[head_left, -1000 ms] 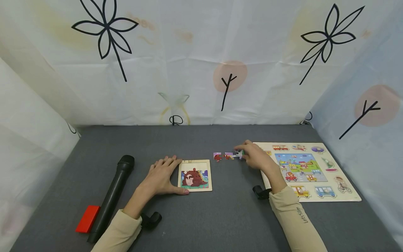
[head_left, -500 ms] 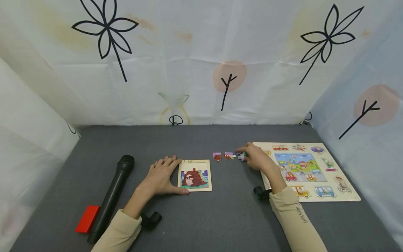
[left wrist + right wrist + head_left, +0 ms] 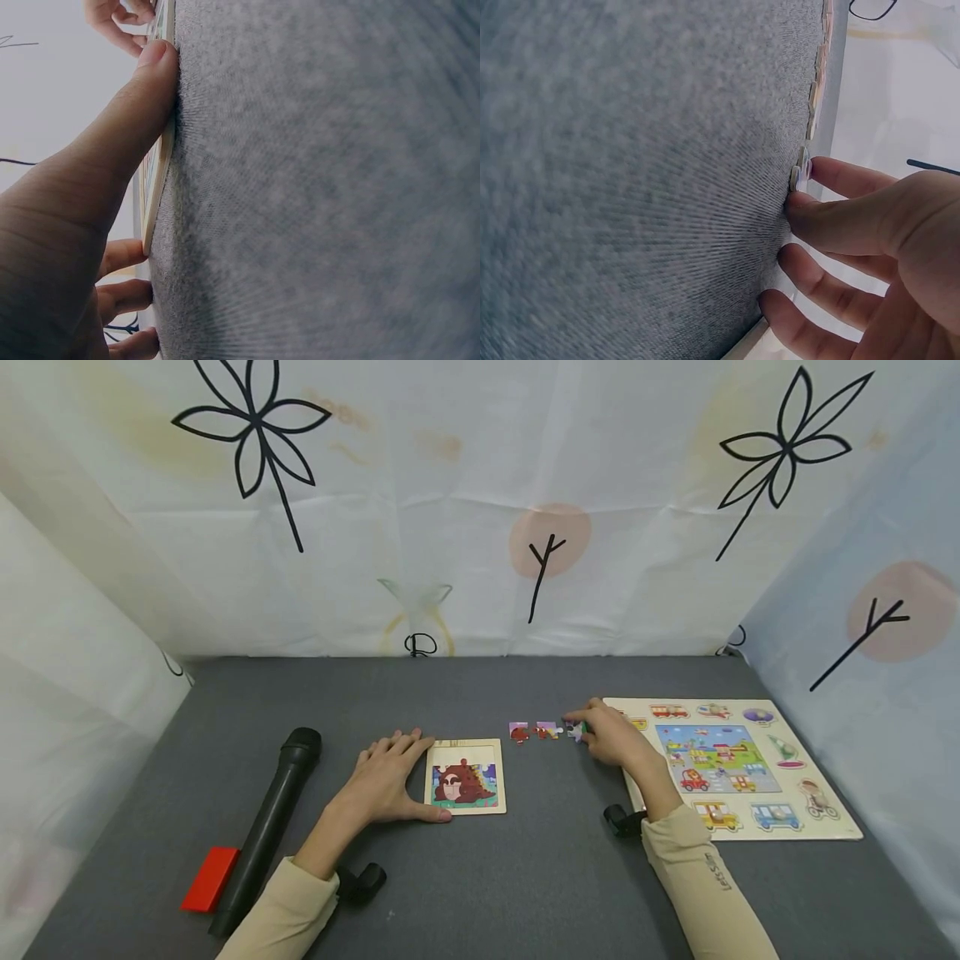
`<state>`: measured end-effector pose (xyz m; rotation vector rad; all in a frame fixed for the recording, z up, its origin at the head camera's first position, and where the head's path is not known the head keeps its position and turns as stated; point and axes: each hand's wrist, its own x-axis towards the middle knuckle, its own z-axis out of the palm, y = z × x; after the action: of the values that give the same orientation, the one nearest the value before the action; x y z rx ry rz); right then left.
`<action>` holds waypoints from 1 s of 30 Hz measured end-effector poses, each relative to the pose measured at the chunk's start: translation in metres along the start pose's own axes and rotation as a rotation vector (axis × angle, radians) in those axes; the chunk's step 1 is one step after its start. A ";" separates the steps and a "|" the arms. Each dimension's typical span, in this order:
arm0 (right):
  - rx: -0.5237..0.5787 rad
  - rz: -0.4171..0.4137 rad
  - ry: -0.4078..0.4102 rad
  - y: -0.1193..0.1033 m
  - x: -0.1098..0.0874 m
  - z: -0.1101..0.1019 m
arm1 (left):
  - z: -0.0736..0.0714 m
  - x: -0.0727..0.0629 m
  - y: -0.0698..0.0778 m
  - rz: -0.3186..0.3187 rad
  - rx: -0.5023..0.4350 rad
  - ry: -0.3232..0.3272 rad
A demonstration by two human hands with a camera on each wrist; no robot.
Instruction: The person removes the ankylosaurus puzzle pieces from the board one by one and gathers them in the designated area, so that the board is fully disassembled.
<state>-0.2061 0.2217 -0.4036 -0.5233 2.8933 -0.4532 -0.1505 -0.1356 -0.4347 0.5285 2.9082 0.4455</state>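
My left hand (image 3: 390, 789) rests with fingers spread at the left side of a small square wooden puzzle frame (image 3: 502, 777). Its thumb lies along the near edge, and the index fingertip reaches the far left corner. Inside the frame, a reddish-brown dinosaur picture (image 3: 463, 783) fills the lower part, and a bare strip shows above it. To the right, my right hand (image 3: 611, 735) pinches a small jigsaw piece (image 3: 801, 171) between thumb and index finger, down at the tabletop. Left of it lie two more jigsaw pieces, a purple-red one (image 3: 518, 732) and a multicoloured one (image 3: 548, 730).
A large puzzle board (image 3: 813, 752) with vehicle pictures lies at the right, partly under the right forearm. On the left are a black microphone (image 3: 266, 831) and a red block (image 3: 211, 880). White printed fabric (image 3: 465, 460) hangs behind the grey table (image 3: 525, 885).
The right hand has drawn its jigsaw piece slightly right, so a gap now separates it from the multicoloured one. The left hand and the frame have stayed put.
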 end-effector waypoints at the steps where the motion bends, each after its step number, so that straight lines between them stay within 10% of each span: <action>1: -0.002 0.002 -0.001 0.000 0.000 0.000 | 0.000 0.000 0.000 0.000 0.000 0.000; 30: 0.052 -0.107 0.089 -0.038 -0.005 -0.004 | 0.000 0.000 0.000 0.002 -0.009 -0.003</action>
<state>-0.1908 0.1908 -0.3868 -0.6683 2.9384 -0.5805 -0.1501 -0.1354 -0.4343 0.5301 2.9016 0.4573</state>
